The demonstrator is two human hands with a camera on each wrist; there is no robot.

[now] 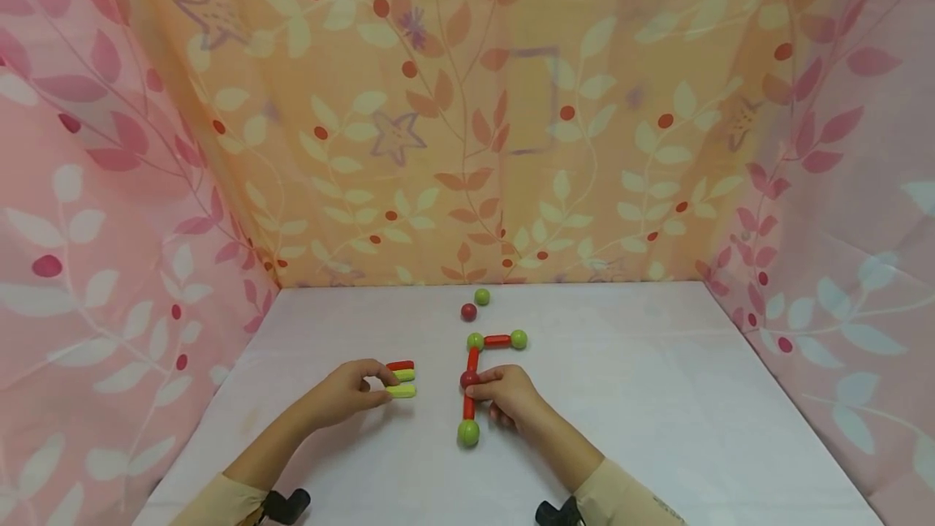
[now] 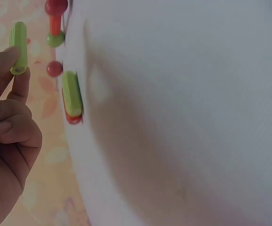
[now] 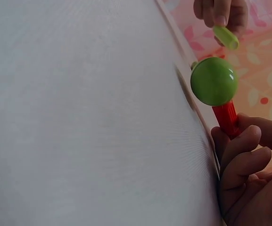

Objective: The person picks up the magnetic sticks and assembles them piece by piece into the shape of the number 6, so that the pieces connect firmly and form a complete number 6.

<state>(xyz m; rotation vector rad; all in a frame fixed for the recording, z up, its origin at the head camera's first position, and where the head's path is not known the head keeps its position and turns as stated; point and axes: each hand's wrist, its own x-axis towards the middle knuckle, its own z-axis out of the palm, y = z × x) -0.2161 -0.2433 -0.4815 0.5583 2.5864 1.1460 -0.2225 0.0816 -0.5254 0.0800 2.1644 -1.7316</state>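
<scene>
My left hand [image 1: 349, 394] pinches a yellow-green rod [image 2: 19, 49] between thumb and finger, held up off the table in the left wrist view. Just beyond it lie another yellow-green rod [image 2: 71, 94] and a red rod [image 1: 400, 365], side by side. My right hand [image 1: 513, 398] grips a joined ball-and-rod figure at its middle red ball [image 1: 468, 380]. From that ball one red rod [image 1: 468, 407] runs to a near green ball [image 1: 468, 433]. Another red rod [image 1: 472, 359] leads to a far green ball [image 1: 476, 340], where a sideways red rod [image 1: 497, 341] ends in a green ball [image 1: 519, 338].
Behind the figure sit a loose red ball [image 1: 468, 312] and a loose green ball [image 1: 482, 296]. A white cloth-covered table [image 1: 621, 396] carries everything. Patterned curtains [image 1: 453, 144] close in the back and both sides.
</scene>
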